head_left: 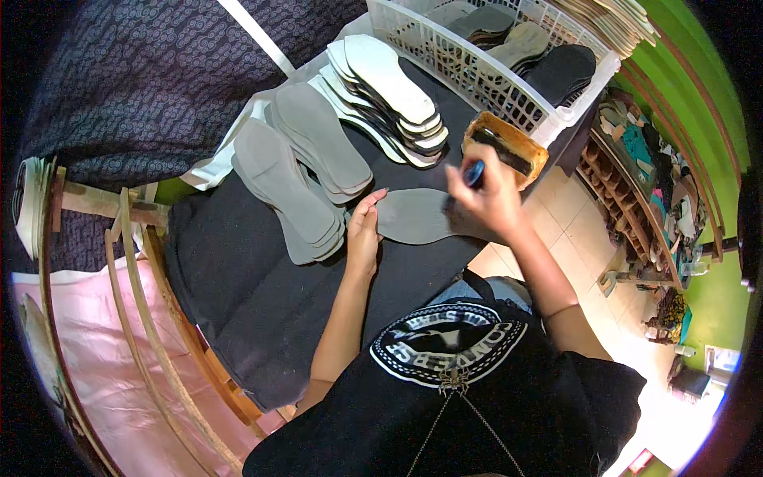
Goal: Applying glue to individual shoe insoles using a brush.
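A grey insole (412, 216) lies flat across the black-covered table (262, 334) in front of me. My left hand (364, 237) pinches one end of it between thumb and fingers. Over its other end is my right hand (494, 195), slightly blurred, closed around a tool with a blue handle (474, 173). The tool's working end is smeared and partly hidden, perhaps a brush. A darker patch shows on the insole beneath it. Just beyond the right hand stands a stained, yellow-brown open container (534, 153) with something dark inside.
Two stacks of grey insoles (278, 179) lie left of my hands. A stack of white-topped insoles (389, 75) sits farther back. At the back right, a white plastic crate (433, 48) holds more insoles. Wooden rails (143, 294) stand at left, a cluttered shelf (628, 191) at right.
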Demonstrator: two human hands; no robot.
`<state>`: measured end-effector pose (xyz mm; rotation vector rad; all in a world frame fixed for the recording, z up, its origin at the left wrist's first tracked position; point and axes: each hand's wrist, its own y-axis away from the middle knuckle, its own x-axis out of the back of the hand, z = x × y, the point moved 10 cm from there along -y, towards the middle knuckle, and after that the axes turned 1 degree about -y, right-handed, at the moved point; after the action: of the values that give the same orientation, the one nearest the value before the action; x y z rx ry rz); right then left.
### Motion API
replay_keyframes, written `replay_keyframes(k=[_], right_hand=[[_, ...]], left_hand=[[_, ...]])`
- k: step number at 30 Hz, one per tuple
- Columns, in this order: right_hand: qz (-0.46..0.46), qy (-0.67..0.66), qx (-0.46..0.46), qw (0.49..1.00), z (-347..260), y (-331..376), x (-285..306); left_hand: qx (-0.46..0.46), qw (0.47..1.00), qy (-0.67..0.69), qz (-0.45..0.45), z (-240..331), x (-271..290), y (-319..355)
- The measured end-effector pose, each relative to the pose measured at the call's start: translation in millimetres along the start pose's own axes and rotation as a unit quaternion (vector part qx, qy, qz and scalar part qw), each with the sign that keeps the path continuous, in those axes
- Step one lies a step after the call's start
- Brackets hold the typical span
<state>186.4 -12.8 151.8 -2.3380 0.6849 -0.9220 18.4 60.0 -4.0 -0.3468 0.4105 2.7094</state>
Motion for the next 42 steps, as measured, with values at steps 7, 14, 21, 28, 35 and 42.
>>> replay_keyframes(k=[7, 14, 21, 28, 35, 42], right_hand=[[-0.044, -0.092, 0.108, 0.989, -10, 24, -12], [0.003, -0.088, 0.063, 0.994, -5, 27, -3], [-0.08, -0.197, 0.183, 0.96, -61, 35, -50], [-0.036, -0.113, 0.19, 0.975, -39, 12, -51], [0.001, -0.146, 0.164, 0.976, -36, 16, -44], [0.005, -0.212, 0.181, 0.96, -41, 23, -43]], left_hand=[[0.016, 1.0, -0.018, -0.006, -3, 1, 0], [0.027, 1.0, -0.01, -0.004, 0, 2, 2], [0.02, 0.999, 0.013, -0.028, 5, -3, 2], [0.063, 0.998, -0.019, -0.013, 0, -2, 4], [0.043, 0.999, 0.013, -0.026, -3, 3, 0], [0.018, 1.0, -0.013, -0.021, 10, -7, 6]])
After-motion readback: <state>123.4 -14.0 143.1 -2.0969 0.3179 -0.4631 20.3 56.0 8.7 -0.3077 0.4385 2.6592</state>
